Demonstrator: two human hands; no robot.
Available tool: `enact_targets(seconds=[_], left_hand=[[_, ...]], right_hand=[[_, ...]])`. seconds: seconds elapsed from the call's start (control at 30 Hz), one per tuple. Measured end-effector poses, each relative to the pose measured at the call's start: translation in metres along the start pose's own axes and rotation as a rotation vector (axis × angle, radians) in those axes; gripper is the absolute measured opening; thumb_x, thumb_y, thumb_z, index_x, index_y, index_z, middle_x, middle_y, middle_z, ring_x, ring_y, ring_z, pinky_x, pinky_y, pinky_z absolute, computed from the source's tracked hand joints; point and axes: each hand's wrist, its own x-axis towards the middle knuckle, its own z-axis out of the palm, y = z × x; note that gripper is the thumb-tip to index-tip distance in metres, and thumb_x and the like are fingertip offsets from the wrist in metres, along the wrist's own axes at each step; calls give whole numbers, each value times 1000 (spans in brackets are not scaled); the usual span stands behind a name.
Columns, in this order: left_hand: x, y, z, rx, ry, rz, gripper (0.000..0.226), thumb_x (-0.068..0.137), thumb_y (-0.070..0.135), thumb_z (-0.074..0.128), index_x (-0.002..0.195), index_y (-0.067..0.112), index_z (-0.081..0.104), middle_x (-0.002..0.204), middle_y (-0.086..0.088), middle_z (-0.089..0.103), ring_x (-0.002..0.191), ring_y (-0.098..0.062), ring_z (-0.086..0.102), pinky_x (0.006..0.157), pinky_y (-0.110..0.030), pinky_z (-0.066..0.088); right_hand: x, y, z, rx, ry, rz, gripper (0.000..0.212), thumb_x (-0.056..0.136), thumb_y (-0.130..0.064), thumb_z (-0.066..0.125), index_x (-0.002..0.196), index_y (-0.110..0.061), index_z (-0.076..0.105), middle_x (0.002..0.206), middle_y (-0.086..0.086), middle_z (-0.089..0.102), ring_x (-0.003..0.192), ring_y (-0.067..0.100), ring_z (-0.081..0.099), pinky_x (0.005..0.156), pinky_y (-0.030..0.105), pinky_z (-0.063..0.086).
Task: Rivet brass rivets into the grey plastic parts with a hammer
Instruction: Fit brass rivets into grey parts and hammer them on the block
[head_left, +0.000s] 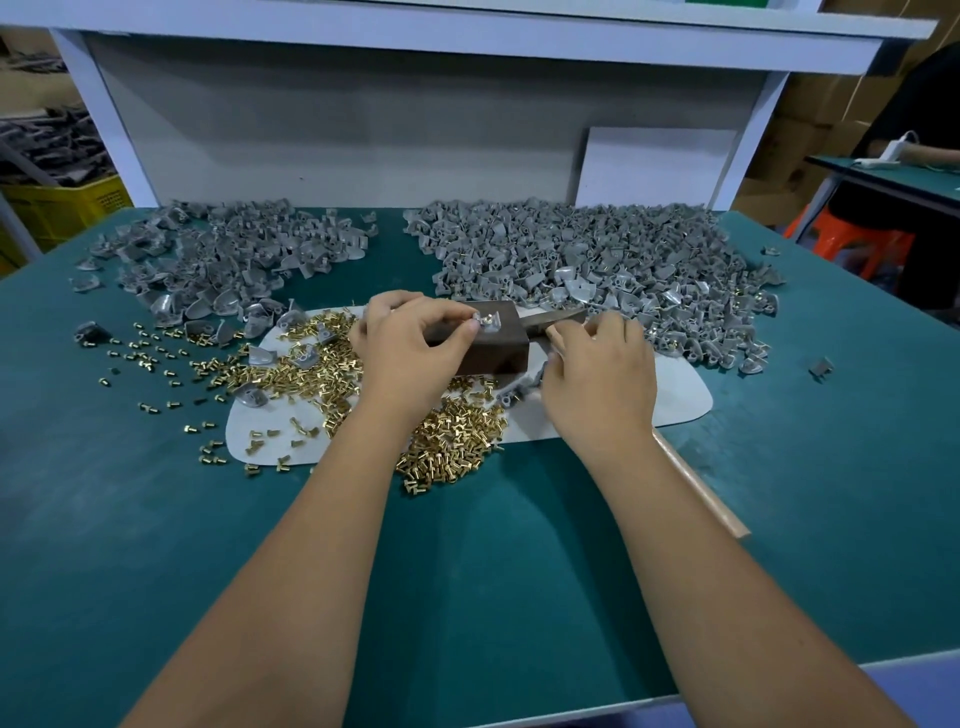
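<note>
A dark brown metal block (501, 353) stands on a white mat (685, 395) in the middle of the green table. On its top lies a grey plastic part (489, 320) with a brass rivet in it, pinched by the thumb and fingers of my left hand (410, 348). My right hand (597, 379) lies curled over the hammer (556, 317), whose dark head points behind the block. Its wooden handle (711, 493) sticks out below my wrist. Loose brass rivets (447, 447) cover the mat under my arms.
Two heaps of grey parts lie at the back, the left pile (228, 260) and the right pile (597, 260). More rivets (150, 358) are scattered left. A white board (654, 166) leans on the back wall. A yellow crate (67, 208) stands left, an orange stool (852, 244) right.
</note>
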Motion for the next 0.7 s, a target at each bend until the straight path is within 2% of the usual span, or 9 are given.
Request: enact_targets(seconds=[0.07, 0.13, 0.27, 0.37, 0.47, 0.53, 0.57, 0.63, 0.7], left_hand=[[-1, 1, -1, -27, -11, 24, 12, 84, 36, 74, 89, 45, 70, 91, 40, 35, 106, 1, 29, 98, -30, 14], [-1, 3, -1, -35, -37, 57, 15, 83, 34, 75, 89, 47, 69, 90, 42, 38, 108, 0, 31, 97, -31, 16], [-2, 4, -1, -92, -60, 73, 23, 82, 30, 76, 88, 50, 67, 86, 42, 43, 105, 2, 34, 107, -46, 28], [-1, 4, -2, -84, -72, 64, 28, 81, 31, 77, 83, 55, 63, 86, 39, 45, 107, -1, 38, 106, -53, 33], [0, 5, -2, -70, -63, 41, 24, 81, 28, 77, 88, 49, 67, 90, 40, 41, 106, -4, 38, 105, -54, 34], [2, 3, -2, -74, -50, 24, 21, 82, 25, 76, 90, 44, 70, 91, 38, 43, 110, -8, 40, 105, -54, 34], [3, 2, -2, -79, -39, 5, 19, 83, 25, 75, 90, 42, 71, 92, 38, 43, 112, -9, 41, 106, -54, 34], [4, 1, -3, -92, -17, -48, 15, 85, 25, 73, 90, 39, 74, 91, 39, 42, 112, -9, 41, 107, -54, 34], [4, 2, -3, -103, -16, -89, 14, 86, 25, 71, 88, 38, 74, 90, 39, 40, 112, -11, 41, 107, -53, 35]], right_hand=[[0, -7, -1, 233, 36, -55, 39, 92, -23, 54, 130, -16, 53, 110, 6, 56, 103, 25, 48, 87, 35, 38], [-2, -18, -1, 561, -55, -34, 47, 93, -28, 54, 139, -25, 43, 107, -4, 59, 100, 16, 52, 84, 32, 43], [0, -34, 5, 987, -144, 93, 31, 92, -24, 58, 123, -26, 60, 101, -15, 63, 99, 6, 58, 89, 35, 50], [12, -33, 1, 1011, -195, 168, 14, 89, -14, 62, 93, -25, 70, 87, -9, 69, 87, 11, 65, 77, 37, 56], [39, -25, -6, 833, -364, 235, 18, 85, -14, 66, 75, -29, 68, 77, -9, 68, 72, 14, 65, 57, 29, 53], [62, -18, -13, 837, -354, 296, 14, 86, -13, 66, 93, -24, 72, 88, -7, 69, 72, 14, 64, 61, 28, 56], [73, -15, -17, 880, -302, 339, 29, 88, -12, 64, 115, -21, 66, 101, -8, 67, 73, 11, 63, 64, 27, 56], [88, -7, -17, 926, -231, 417, 63, 91, -12, 60, 146, -29, 34, 130, -4, 54, 71, 5, 58, 60, 24, 54], [87, -10, -11, 820, -230, 435, 73, 92, -15, 58, 150, -35, 18, 147, -1, 38, 80, 8, 59, 63, 26, 55]])
